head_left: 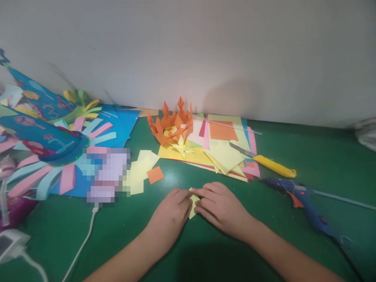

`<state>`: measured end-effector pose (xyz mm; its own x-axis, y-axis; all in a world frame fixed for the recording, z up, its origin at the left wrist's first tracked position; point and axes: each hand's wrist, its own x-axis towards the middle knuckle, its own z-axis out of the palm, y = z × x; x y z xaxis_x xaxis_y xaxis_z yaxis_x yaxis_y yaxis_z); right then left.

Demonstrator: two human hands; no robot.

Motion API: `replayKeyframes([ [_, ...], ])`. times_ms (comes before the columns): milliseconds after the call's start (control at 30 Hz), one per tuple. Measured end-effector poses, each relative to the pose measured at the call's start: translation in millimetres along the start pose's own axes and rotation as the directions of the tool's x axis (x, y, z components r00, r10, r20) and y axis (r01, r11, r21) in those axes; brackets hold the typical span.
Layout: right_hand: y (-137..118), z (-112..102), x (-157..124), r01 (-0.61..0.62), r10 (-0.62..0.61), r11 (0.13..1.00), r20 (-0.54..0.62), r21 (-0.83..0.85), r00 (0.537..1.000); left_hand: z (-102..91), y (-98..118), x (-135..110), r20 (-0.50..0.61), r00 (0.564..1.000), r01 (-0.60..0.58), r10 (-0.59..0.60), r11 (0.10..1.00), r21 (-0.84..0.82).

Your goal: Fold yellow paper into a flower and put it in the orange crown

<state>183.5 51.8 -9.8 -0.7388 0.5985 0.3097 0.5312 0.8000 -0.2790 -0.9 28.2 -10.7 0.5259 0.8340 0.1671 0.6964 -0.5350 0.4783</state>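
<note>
Between my two hands lies a small pale yellow folded paper (193, 208) on the green table. My left hand (173, 211) presses its left side with fingers bent together. From the right, my right hand (219, 203) grips the same paper, its index fingertip meeting the left fingers at the top corner. The hands partly hide the paper. Just beyond them, a yellow paper flower (182, 148) rests on yellow sheets, in front of an orange folded-paper crown (170, 131). A small orange paper square (155, 175) and pale yellow squares (138, 176) lie to the left.
Stacked coloured paper (225, 156) lies beyond my right hand, with a yellow-handled box cutter (273, 166) across its edge. A blue glue gun (308, 207) with a lit red light lies right. Blue paper cone hats (55, 145) and white cables (84, 243) occupy the left.
</note>
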Motion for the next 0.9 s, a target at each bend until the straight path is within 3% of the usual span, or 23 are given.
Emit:
replayKeyframes([
  [133,1,0,-2,0.04,-0.04,0.999,-0.026,-0.006,0.999,0.4,-2,0,-0.028,0.999,0.022,-0.024,0.999,-0.037],
  [333,4,-3,-2,0.166,-0.165,0.986,0.029,-0.014,0.986,0.5,-4,1,-0.078,0.997,0.007,-0.012,0.998,-0.067],
  [633,6,-3,-6,0.267,-0.266,0.961,-0.025,0.067,0.964,-5.1,-8,7,0.046,0.996,0.076,-0.072,0.991,-0.114],
  [700,10,-1,-8,0.224,-0.213,0.964,-0.092,0.143,0.973,-4.9,-9,8,0.048,0.995,0.095,-0.089,0.985,-0.142],
  [767,15,0,-7,0.096,-0.061,0.977,-0.184,0.188,0.981,-4.7,-9,9,0.033,0.995,0.102,-0.098,0.981,-0.166],
  [833,20,0,-5,-0.078,0.142,0.965,-0.248,0.252,0.958,-4.4,-8,8,0.019,0.996,0.084,-0.081,0.979,-0.184],
  [900,22,-1,-3,-0.193,0.277,0.927,-0.241,0.32,0.93,-3.4,-6,8,0.032,0.998,0.051,-0.046,0.979,-0.198],
])
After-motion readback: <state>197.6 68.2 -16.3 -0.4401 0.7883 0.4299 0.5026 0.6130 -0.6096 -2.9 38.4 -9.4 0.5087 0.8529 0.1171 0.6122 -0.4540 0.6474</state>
